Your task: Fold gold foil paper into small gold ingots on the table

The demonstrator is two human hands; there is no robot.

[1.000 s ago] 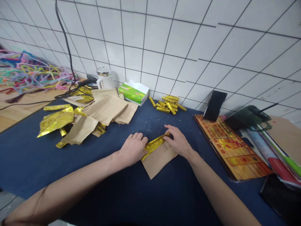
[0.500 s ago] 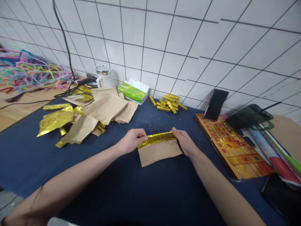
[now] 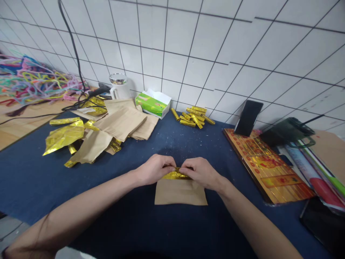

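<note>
A sheet of brown paper (image 3: 181, 192) with a gold foil strip (image 3: 175, 175) along its far edge lies in front of me on the dark blue tabletop. My left hand (image 3: 156, 169) pinches the foil edge near its middle. Close beside it, my right hand (image 3: 201, 172) pinches the same edge, thumb and fingertips together. Part of the foil is hidden under both hands. The brown paper spreads flat toward me, its near edge untouched.
Small gold foil rolls (image 3: 195, 117) are heaped near the tiled wall. Brown paper sheets (image 3: 121, 122) and gold foil (image 3: 64, 136) lie at left, near a green tissue box (image 3: 152, 103) and white mug (image 3: 120, 90). A phone (image 3: 248, 118) stands on an orange-gold box (image 3: 269, 169) at right.
Both hands have moved from the two ends of the foil edge in to its middle. The paper has come slightly nearer to me and now lies straighter.
</note>
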